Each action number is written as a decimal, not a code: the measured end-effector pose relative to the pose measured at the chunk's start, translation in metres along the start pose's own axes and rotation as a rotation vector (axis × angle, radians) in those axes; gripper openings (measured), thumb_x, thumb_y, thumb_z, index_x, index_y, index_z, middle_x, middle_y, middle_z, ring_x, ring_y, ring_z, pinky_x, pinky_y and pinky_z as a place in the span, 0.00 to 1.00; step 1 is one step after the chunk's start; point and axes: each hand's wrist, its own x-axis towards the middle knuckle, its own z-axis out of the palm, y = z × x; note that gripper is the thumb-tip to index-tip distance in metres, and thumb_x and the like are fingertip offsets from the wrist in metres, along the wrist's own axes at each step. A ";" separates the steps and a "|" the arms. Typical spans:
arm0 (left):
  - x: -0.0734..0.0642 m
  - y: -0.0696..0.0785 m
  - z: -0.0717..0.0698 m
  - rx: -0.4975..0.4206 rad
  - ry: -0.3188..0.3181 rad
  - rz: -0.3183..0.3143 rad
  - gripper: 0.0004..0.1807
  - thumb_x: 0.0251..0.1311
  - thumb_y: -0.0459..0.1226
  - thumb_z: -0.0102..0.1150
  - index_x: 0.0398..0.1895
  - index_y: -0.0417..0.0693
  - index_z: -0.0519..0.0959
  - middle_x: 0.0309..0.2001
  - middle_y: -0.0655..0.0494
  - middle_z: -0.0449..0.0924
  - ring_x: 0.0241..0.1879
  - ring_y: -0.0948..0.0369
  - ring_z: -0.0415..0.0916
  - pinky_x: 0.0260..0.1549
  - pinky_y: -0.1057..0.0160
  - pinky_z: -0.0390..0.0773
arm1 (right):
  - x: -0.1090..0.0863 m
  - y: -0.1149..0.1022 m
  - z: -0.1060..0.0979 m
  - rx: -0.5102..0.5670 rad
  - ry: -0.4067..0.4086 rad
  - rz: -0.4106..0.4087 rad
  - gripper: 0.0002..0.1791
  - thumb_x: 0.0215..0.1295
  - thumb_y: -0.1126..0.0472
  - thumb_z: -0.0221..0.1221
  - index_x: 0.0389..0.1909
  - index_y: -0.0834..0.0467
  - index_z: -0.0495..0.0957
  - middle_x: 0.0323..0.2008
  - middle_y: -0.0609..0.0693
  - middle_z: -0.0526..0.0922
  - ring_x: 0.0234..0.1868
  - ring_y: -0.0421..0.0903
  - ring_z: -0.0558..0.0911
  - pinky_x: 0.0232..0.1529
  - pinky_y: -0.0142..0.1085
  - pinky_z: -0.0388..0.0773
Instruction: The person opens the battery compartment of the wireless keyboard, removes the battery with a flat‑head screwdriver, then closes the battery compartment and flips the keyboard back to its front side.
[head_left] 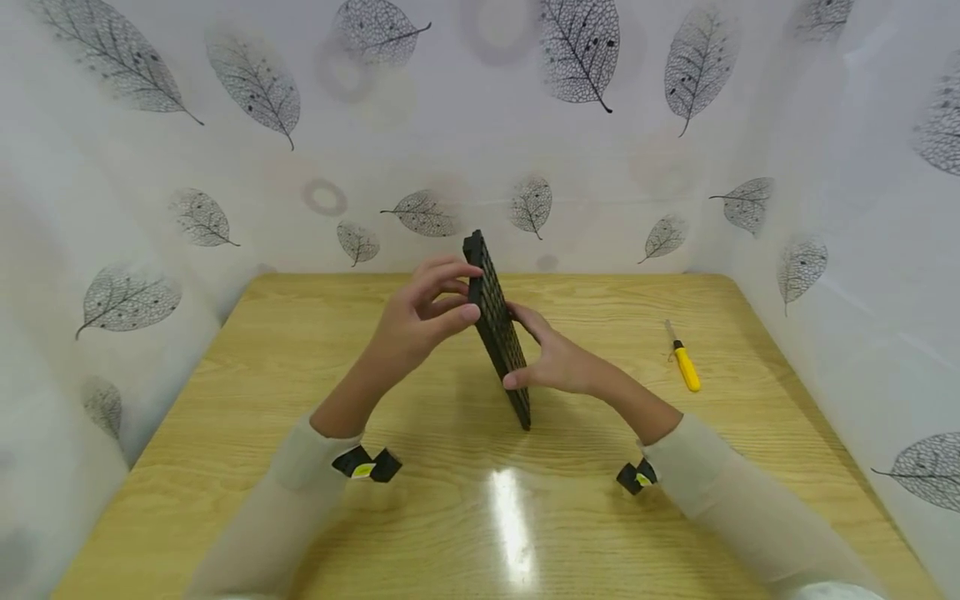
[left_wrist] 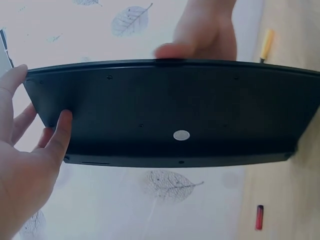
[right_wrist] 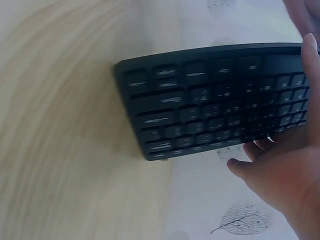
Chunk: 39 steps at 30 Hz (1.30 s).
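A black keyboard (head_left: 495, 325) stands steeply on end between my hands, its lower end close over the table. Its keys (right_wrist: 220, 105) face right, and its underside (left_wrist: 150, 107), with a small pale oval label (left_wrist: 181, 135), faces left. My left hand (head_left: 412, 325) holds the upper end; the left wrist view shows the thumb and fingers around that end's edge. With my right hand (head_left: 562, 358) I grip the keyboard around its middle, thumb at the near edge and fingers toward the far edge. Part of the right hand lies behind the keyboard in the left wrist view.
A screwdriver with a yellow handle (head_left: 686, 369) lies on the right of the wooden table (head_left: 300, 333). The left wrist view also shows a small red-and-black cylinder (left_wrist: 259, 217) on the table. Leaf-patterned white cloth (head_left: 450, 133) surrounds the back and sides.
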 end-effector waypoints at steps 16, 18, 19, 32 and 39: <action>-0.034 -0.010 -0.033 -0.020 0.115 -0.117 0.24 0.70 0.39 0.61 0.67 0.49 0.73 0.61 0.55 0.75 0.57 0.60 0.76 0.52 0.67 0.78 | 0.005 0.031 0.022 -0.138 -0.056 0.044 0.67 0.52 0.49 0.76 0.82 0.52 0.38 0.80 0.58 0.42 0.80 0.59 0.46 0.74 0.64 0.50; -0.041 -0.011 -0.038 -0.019 0.129 -0.125 0.23 0.71 0.37 0.59 0.68 0.48 0.73 0.62 0.56 0.75 0.57 0.61 0.76 0.53 0.68 0.78 | 0.006 0.033 0.024 -0.154 -0.063 0.055 0.68 0.52 0.47 0.76 0.82 0.52 0.37 0.81 0.58 0.41 0.80 0.59 0.45 0.74 0.63 0.49; -0.043 -0.012 -0.040 -0.012 0.136 -0.127 0.23 0.71 0.36 0.58 0.69 0.48 0.72 0.63 0.57 0.74 0.57 0.61 0.76 0.53 0.69 0.78 | 0.006 0.034 0.025 -0.162 -0.068 0.058 0.68 0.52 0.46 0.76 0.82 0.52 0.37 0.81 0.59 0.41 0.80 0.60 0.45 0.74 0.64 0.49; -0.067 -0.020 -0.059 -0.071 0.174 -0.145 0.26 0.74 0.32 0.51 0.74 0.45 0.66 0.67 0.49 0.68 0.58 0.60 0.77 0.56 0.66 0.78 | 0.002 0.047 0.031 -0.225 -0.061 0.146 0.70 0.48 0.41 0.77 0.81 0.60 0.41 0.79 0.62 0.48 0.78 0.62 0.52 0.74 0.61 0.55; -0.079 -0.022 -0.070 -0.123 0.191 -0.197 0.27 0.75 0.32 0.50 0.75 0.43 0.65 0.68 0.48 0.68 0.58 0.61 0.77 0.57 0.64 0.78 | -0.004 0.052 0.032 -0.323 -0.079 0.171 0.71 0.49 0.37 0.75 0.81 0.62 0.41 0.79 0.63 0.48 0.78 0.63 0.52 0.74 0.60 0.56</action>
